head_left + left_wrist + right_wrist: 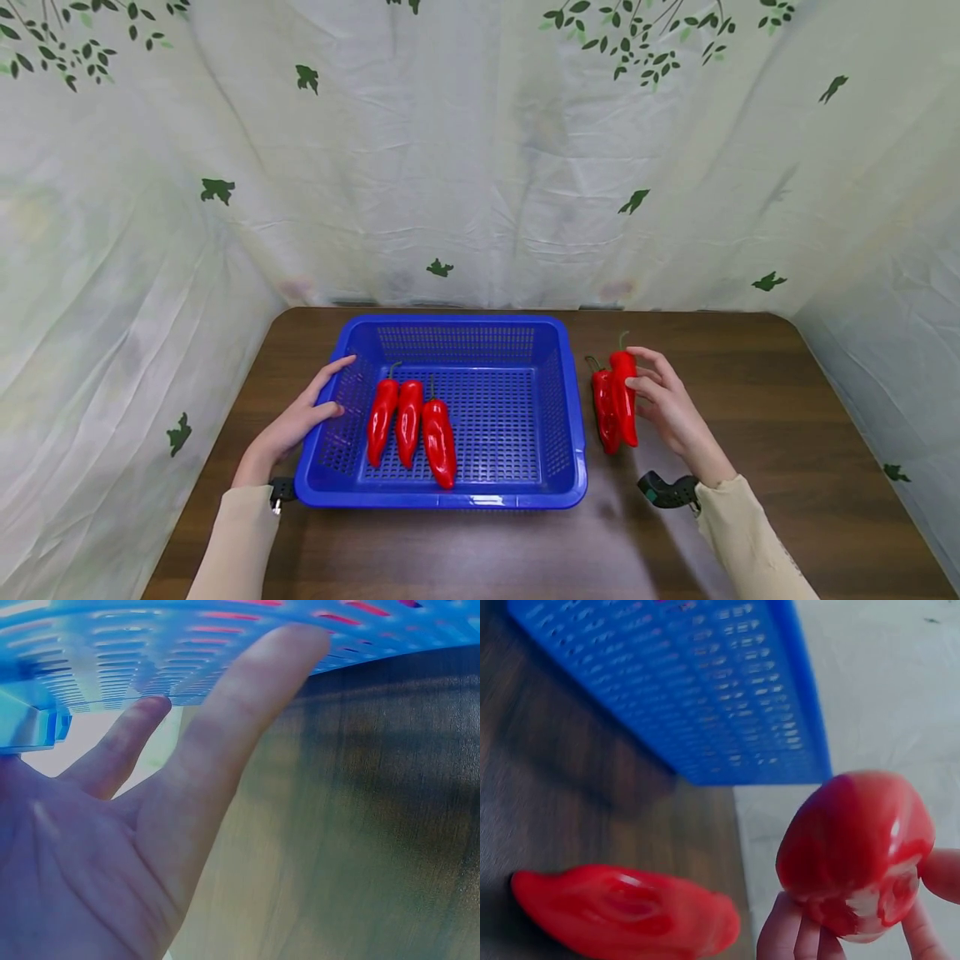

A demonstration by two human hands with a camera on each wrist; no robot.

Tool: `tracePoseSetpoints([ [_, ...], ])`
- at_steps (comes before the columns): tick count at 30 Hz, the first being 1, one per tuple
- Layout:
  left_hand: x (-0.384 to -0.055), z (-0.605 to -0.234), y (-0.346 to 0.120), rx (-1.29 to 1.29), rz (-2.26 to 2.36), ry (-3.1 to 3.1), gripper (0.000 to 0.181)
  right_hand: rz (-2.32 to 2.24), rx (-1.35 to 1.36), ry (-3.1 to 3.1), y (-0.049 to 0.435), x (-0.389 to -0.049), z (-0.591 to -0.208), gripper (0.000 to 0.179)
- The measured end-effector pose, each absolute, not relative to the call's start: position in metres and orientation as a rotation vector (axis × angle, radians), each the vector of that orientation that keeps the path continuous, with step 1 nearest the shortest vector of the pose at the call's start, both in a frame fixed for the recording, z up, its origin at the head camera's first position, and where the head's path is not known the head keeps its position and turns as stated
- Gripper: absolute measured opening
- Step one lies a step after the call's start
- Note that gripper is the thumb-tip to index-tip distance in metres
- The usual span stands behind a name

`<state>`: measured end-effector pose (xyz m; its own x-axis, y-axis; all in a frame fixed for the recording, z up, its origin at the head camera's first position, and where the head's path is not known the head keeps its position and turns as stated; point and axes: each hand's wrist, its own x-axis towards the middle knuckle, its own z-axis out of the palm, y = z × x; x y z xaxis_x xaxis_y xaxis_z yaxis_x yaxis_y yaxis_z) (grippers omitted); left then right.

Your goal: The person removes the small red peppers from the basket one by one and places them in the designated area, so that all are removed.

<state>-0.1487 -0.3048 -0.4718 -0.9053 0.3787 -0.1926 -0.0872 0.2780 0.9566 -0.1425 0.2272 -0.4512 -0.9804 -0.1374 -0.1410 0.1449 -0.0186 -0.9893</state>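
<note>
My right hand [669, 410] pinches a red pepper [623, 392] between thumb and fingers. In the right wrist view this pepper [855, 847] shows end-on, raised off the table. Another red pepper [603, 408], with a curved green stem, lies on the table just left of it; the held one partly overlaps it in the head view. My left hand [294, 425] is at the left side of a blue slotted plastic basket [442, 500], thumb and fingers extended and spread against it. Inside, toward the left, lie three red peppers [408, 423] side by side, tips toward me.
The brown wooden table [720, 358] runs back to a pale curtain [487, 167] with leaf prints, which encloses it on the sides too. Each wrist wears a black strap [666, 492]. The basket's right wall [705, 682] stands beside the loose pepper.
</note>
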Motion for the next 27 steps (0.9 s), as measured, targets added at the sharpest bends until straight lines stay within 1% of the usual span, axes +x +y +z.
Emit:
tracePoseSetpoints([
  [13, -0.148, -0.471, -0.304, 0.253, 1.659, 2.176, 0.067, -2.118, 0.18, 2.069, 0.244, -0.145, -0.474, 0.044],
  [22, -0.149, -0.472, -0.305, 0.252, 1.66, 2.18, 0.067, -2.11, 0.206, 2.106, 0.25, -0.149, -0.49, 0.043],
  [27, -0.149, -0.472, -0.305, 0.27, 1.681, 2.163, 0.067, -2.11, 0.195, 2.113, 0.252, -0.151, -0.496, 0.046],
])
